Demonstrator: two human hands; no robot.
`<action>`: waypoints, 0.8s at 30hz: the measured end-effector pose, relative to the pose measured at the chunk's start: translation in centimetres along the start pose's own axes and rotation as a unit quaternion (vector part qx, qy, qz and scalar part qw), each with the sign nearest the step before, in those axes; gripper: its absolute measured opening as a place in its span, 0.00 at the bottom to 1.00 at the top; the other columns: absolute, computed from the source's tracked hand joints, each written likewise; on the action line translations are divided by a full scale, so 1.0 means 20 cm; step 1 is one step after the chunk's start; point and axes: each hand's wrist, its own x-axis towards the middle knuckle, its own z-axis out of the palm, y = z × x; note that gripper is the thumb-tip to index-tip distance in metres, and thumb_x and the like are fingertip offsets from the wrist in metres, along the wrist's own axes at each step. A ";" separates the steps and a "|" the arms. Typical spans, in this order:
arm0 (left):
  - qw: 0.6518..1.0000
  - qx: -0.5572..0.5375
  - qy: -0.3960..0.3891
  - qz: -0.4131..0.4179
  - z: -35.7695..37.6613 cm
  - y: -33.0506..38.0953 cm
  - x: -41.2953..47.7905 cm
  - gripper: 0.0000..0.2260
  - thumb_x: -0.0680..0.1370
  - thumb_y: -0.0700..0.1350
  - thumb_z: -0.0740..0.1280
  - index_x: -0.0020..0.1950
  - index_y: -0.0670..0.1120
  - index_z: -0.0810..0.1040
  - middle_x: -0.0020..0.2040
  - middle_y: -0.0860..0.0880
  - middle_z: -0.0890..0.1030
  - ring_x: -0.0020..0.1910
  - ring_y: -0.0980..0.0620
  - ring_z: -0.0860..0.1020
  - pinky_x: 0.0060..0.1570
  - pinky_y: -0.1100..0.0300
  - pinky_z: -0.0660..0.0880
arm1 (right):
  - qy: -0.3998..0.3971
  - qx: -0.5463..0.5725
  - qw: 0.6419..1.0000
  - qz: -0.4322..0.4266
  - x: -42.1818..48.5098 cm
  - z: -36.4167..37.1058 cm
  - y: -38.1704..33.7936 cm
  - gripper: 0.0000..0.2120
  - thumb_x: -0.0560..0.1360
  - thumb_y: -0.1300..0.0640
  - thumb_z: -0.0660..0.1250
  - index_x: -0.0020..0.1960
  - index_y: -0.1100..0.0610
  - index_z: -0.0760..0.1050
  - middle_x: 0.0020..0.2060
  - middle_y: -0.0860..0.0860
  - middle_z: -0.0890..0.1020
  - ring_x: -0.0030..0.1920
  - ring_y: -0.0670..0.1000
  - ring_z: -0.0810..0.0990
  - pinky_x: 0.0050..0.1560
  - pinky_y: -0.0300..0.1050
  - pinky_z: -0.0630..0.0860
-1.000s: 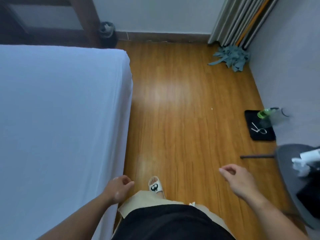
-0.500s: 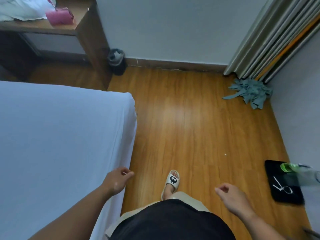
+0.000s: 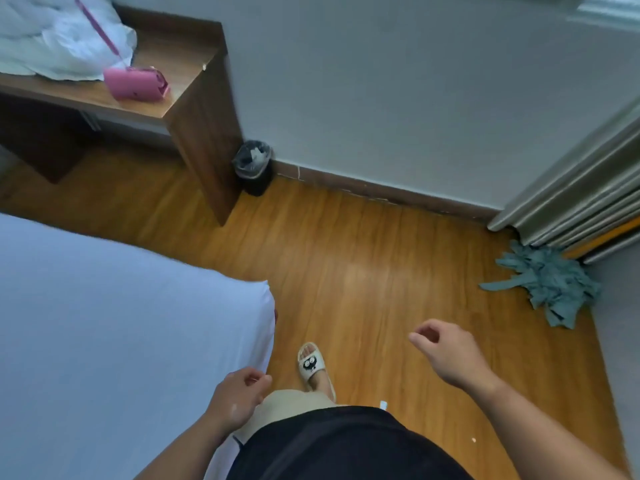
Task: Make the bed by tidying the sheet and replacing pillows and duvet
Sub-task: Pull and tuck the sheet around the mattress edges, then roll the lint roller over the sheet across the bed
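Both my hands hang loose and hold nothing beside the corner of the bed.

My left hand [image 3: 239, 398] hangs low, fingers lightly curled, just beside the side of the bed [image 3: 258, 341] below its corner. My right hand [image 3: 446, 355] reaches out over the floor [image 3: 363, 271], fingers loosely curled, well apart from the bed. The sheet [image 3: 104, 323] lies smooth, and its corner points at the floor ahead of me. Crumpled white bedding [image 3: 52, 39] and a pink pouch [image 3: 135, 83] sit on the tabletop [image 3: 173, 53]. The black bin [image 3: 258, 183] beside it holds crumpled paper.

Wood floor [image 3: 363, 271], grey wall [image 3: 381, 81], brown desk [image 3: 204, 133], corner curtain [image 3: 581, 188].
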 end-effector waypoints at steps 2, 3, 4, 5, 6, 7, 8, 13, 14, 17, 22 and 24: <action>1.000 0.013 -0.013 0.013 -0.12 0.22 0.22 0.08 0.80 0.54 0.65 0.50 0.53 0.81 0.44 0.53 0.84 0.45 0.53 0.82 0.55 0.52 0.79 | 0.003 0.003 1.000 0.029 0.17 -0.07 -0.05 0.03 0.78 0.45 0.68 0.46 0.43 0.78 0.42 0.38 0.81 0.45 0.40 0.80 0.44 0.38 0.77; 0.999 0.020 -0.015 0.025 -0.20 0.33 0.31 0.08 0.80 0.54 0.65 0.50 0.53 0.81 0.44 0.54 0.84 0.46 0.54 0.82 0.56 0.52 0.79 | 0.004 0.006 0.999 0.044 0.24 -0.11 -0.08 0.04 0.78 0.45 0.68 0.46 0.44 0.80 0.41 0.39 0.82 0.44 0.40 0.80 0.43 0.38 0.77; 0.999 0.025 -0.014 0.039 -0.28 0.47 0.41 0.08 0.80 0.54 0.65 0.50 0.53 0.81 0.44 0.54 0.84 0.46 0.55 0.82 0.56 0.52 0.79 | 0.007 0.007 0.998 0.058 0.33 -0.15 -0.11 0.05 0.78 0.45 0.69 0.46 0.45 0.80 0.41 0.40 0.83 0.43 0.41 0.80 0.42 0.39 0.76; 0.998 0.025 -0.011 0.052 -0.36 0.60 0.50 0.08 0.80 0.54 0.66 0.50 0.53 0.82 0.44 0.54 0.84 0.47 0.55 0.82 0.56 0.53 0.78 | 0.008 0.005 0.998 0.070 0.42 -0.19 -0.15 0.06 0.77 0.45 0.69 0.47 0.45 0.81 0.40 0.40 0.83 0.43 0.41 0.80 0.41 0.39 0.75; 0.998 0.020 -0.005 0.067 -0.45 0.73 0.59 0.08 0.80 0.54 0.66 0.51 0.52 0.82 0.45 0.54 0.84 0.47 0.54 0.82 0.53 0.55 0.79 | 0.010 0.001 0.997 0.075 0.51 -0.23 -0.19 0.06 0.77 0.45 0.69 0.46 0.45 0.81 0.40 0.41 0.83 0.42 0.41 0.80 0.41 0.39 0.74; 0.997 0.013 0.003 0.080 -0.54 0.86 0.67 0.08 0.80 0.53 0.67 0.52 0.51 0.82 0.46 0.53 0.84 0.47 0.54 0.82 0.50 0.57 0.79 | 0.011 -0.004 0.997 0.077 0.61 -0.27 -0.24 0.06 0.77 0.45 0.69 0.46 0.45 0.81 0.39 0.40 0.83 0.42 0.40 0.80 0.40 0.39 0.73; 0.996 0.004 0.011 0.094 -0.63 0.99 0.75 0.09 0.80 0.53 0.68 0.52 0.50 0.82 0.47 0.53 0.84 0.47 0.53 0.82 0.48 0.58 0.79 | 0.013 -0.008 0.997 0.077 0.70 -0.31 -0.29 0.06 0.77 0.45 0.69 0.45 0.45 0.81 0.38 0.40 0.83 0.41 0.41 0.80 0.41 0.40 0.74; 0.992 -0.027 0.060 0.110 -0.98 1.36 1.14 0.08 0.80 0.54 0.67 0.53 0.51 0.82 0.47 0.52 0.84 0.47 0.52 0.82 0.51 0.54 0.80 | -0.003 -0.027 0.999 0.032 1.35 -0.43 -0.63 0.06 0.77 0.44 0.69 0.48 0.45 0.81 0.41 0.40 0.83 0.43 0.43 0.81 0.47 0.44 0.81; 0.992 -0.040 0.069 0.099 -1.03 1.38 1.20 0.08 0.80 0.54 0.67 0.52 0.51 0.82 0.46 0.52 0.84 0.47 0.52 0.82 0.51 0.54 0.80 | -0.015 -0.029 0.999 0.014 1.49 -0.45 -0.72 0.06 0.78 0.44 0.68 0.49 0.45 0.80 0.42 0.40 0.82 0.43 0.44 0.81 0.48 0.44 0.82; 0.991 -0.094 0.092 0.036 -1.14 1.38 1.34 0.07 0.80 0.54 0.68 0.50 0.53 0.82 0.45 0.53 0.84 0.45 0.52 0.83 0.48 0.57 0.80 | -0.058 -0.049 0.996 -0.050 1.90 -0.50 -1.04 0.06 0.78 0.44 0.68 0.50 0.45 0.80 0.44 0.40 0.82 0.45 0.44 0.81 0.50 0.44 0.82; 0.971 -0.182 0.127 -0.089 -1.30 1.34 1.44 0.07 0.81 0.54 0.66 0.51 0.54 0.81 0.46 0.52 0.84 0.47 0.54 0.82 0.55 0.53 0.80 | -0.129 -0.137 0.968 -0.164 2.45 -0.61 -1.66 0.06 0.78 0.43 0.68 0.50 0.43 0.79 0.45 0.37 0.81 0.45 0.41 0.80 0.47 0.35 0.79; 0.958 -0.218 0.151 -0.114 -1.39 1.33 1.48 0.07 0.82 0.54 0.65 0.52 0.54 0.80 0.48 0.53 0.83 0.47 0.55 0.82 0.54 0.56 0.80 | -0.151 -0.173 0.951 -0.206 2.61 -0.65 -1.93 0.06 0.79 0.44 0.67 0.53 0.44 0.78 0.48 0.39 0.81 0.46 0.40 0.79 0.42 0.28 0.73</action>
